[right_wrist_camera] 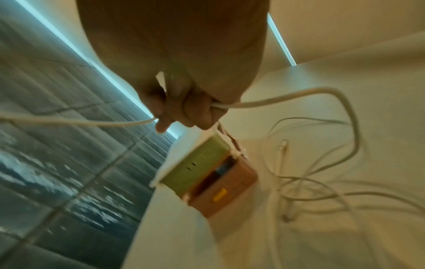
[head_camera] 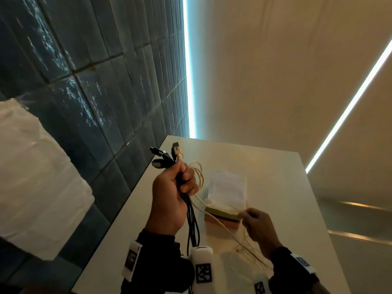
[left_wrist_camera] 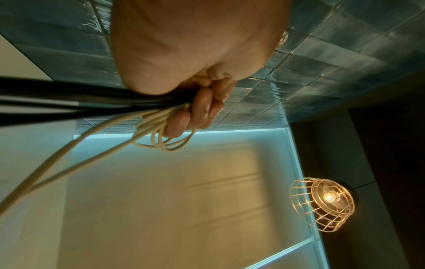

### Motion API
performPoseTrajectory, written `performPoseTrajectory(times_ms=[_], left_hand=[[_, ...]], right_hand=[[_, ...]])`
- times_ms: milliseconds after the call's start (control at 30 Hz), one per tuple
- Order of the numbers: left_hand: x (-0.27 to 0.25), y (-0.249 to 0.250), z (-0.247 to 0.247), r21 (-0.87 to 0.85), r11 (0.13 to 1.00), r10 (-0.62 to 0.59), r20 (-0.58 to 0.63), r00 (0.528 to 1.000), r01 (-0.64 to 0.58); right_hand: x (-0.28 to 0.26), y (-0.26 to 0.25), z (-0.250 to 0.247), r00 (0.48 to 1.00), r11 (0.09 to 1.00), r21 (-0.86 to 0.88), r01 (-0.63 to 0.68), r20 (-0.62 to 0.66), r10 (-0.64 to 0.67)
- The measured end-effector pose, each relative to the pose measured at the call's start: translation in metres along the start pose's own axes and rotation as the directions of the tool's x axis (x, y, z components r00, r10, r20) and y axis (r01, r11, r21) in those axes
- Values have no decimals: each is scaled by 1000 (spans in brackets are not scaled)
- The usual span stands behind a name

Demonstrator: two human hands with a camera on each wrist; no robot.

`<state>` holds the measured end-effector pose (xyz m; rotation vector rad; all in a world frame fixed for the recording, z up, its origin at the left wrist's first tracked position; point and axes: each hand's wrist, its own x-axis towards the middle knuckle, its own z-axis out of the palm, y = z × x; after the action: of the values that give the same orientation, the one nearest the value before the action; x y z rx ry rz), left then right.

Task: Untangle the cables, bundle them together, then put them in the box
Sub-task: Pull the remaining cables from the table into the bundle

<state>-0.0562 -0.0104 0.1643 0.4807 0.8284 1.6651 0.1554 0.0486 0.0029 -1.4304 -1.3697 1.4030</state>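
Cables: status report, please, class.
Left hand grips black cables plus white cable loops. Right hand pinches white cable's loose run. Box on table, nothing blocking.

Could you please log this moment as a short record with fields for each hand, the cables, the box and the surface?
left hand: left hand raised, grips the black cables together with coiled loops of the white cable
right hand: right hand pinches a loose run of the white cable
plugs: connector ends stick up above the left fist
loose cable: slack white loops lie on the table
box: box sits on the table beside the tiled wall, holds none of the cables
stage: bundling under way, nothing boxed
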Motion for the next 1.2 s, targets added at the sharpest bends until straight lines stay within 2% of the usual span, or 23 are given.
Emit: performPoseTrajectory(times_ms=[100, 167, 300, 367, 433, 533, 600, 733, 833, 1000, 1200], left_hand=[[1, -7, 1, 84, 995, -57, -62, 996, 62], [0, -11, 3, 134, 983, -110, -104, 989, 123], [-6, -20, 12, 179, 957, -204, -144, 968, 228], [-10, -20, 17, 126, 965, -218, -100, 971, 229], [-14, -18, 22, 31, 975, -221, -29, 975, 222], [-17, -11, 24, -114, 975, -185, 63, 981, 191], [-17, -8, 23, -162, 975, -138, 83, 987, 150], [-19, -5, 17, -131, 990, -33, 70, 997, 42], [-22, 1, 15, -131, 991, 19, 84, 996, -8], [-24, 14, 14, -140, 987, 97, 140, 985, -78], [-23, 25, 15, -164, 974, 184, 178, 967, -156]], right_hand=[[-5, -43, -1, 998, 964, 260, 62, -5, -63], [-14, -76, 0, 980, 922, 353, 156, 62, -190], [-37, -118, 6, 889, 890, 379, 252, 273, -368], [-47, -127, 11, 836, 895, 343, 285, 367, -407], [-52, -126, 15, 814, 902, 338, 269, 421, -400], [-49, -114, 15, 836, 914, 350, 204, 424, -349], [-42, -101, 13, 857, 924, 331, 192, 402, -323], [-26, -73, 10, 889, 948, 153, 280, 333, -316], [-17, -50, 10, 916, 956, 67, 284, 275, -291], [-6, -9, 10, 962, 978, 4, 208, 181, -205], [2, 25, 8, 990, 991, -94, 99, 110, -88]])
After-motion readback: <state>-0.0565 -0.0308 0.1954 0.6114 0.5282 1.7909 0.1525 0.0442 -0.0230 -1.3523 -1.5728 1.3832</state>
